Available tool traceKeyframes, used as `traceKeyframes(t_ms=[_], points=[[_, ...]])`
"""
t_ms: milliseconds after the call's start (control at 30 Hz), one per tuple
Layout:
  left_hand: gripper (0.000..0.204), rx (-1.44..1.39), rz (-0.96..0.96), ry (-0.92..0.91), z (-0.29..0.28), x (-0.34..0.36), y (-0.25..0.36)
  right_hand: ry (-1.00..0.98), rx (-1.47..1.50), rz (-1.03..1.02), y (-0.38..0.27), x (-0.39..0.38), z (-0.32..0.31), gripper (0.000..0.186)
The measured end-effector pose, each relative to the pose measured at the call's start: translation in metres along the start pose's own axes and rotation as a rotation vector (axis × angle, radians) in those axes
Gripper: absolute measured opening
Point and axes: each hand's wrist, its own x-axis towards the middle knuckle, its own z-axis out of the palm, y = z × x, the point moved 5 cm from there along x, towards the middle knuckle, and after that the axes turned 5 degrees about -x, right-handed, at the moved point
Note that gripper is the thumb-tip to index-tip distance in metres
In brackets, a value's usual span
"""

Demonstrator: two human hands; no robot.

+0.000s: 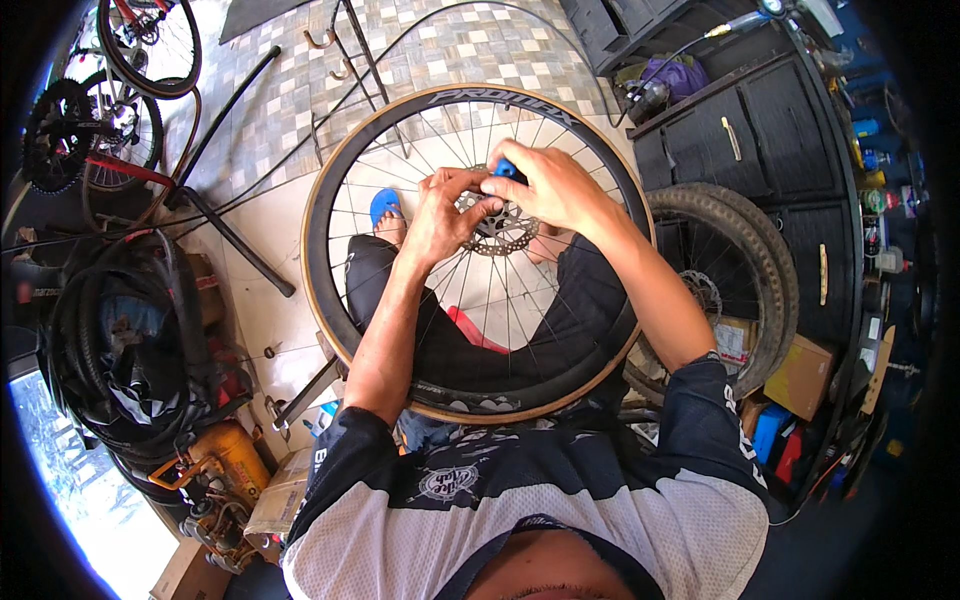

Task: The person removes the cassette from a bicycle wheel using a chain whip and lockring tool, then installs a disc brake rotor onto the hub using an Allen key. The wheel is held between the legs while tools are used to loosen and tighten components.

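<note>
A bicycle wheel (326,250) with a black rim and a tan-sided tyre lies across my lap. Its silver disc brake rotor (515,243) faces up at the hub. My right hand (560,190) is closed on a blue-handled tool (508,169) over the far side of the rotor; the working end is hidden by my fingers. Next to it, my left hand (443,218) is bent over the hub, thumb and fingers drawn together close to the tool. What those fingers pinch, if anything, does not show.
Two knobbly-tyred wheels (770,270) lean by dark drawers (720,140) on the right. Bicycles (125,120) stand far left, above a heap of black tyres (120,340). A yellow machine (228,460) sits near left. A stand with hooks (365,50) rises beyond the wheel.
</note>
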Motion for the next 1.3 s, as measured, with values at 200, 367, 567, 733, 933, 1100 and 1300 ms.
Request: traceKeyframes(t_ms=[200,367,567,733,933,1100,1300], points=[[0.039,0.044,-0.01,-0.092,0.014,-0.009,-0.009,-0.029,-0.038,0.002,0.012,-0.019,0.02,0.034],[0.037,0.123,0.04,-0.074,0.014,-0.009,-0.007,-0.02,-0.031,0.012,0.015,-0.02,0.025,0.031],[0.039,0.074,-0.025,-0.135,0.017,-0.009,-0.015,-0.03,-0.073,0.108,0.014,-0.021,0.026,0.03],[0.042,0.002,-0.029,-0.182,0.01,-0.011,-0.017,0.026,-0.24,0.221,-0.014,-0.024,0.037,0.042],[0.044,0.008,-0.014,-0.231,0.016,-0.007,-0.022,0.018,-0.23,0.329,-0.011,-0.026,0.047,0.046],[0.043,0.026,0.005,-0.189,0.016,-0.012,-0.035,0.174,-0.264,0.44,-0.028,-0.027,0.068,0.043],[0.04,0.012,-0.003,-0.14,0.02,-0.009,-0.029,0.1,-0.252,0.31,-0.007,-0.028,0.065,0.044]])
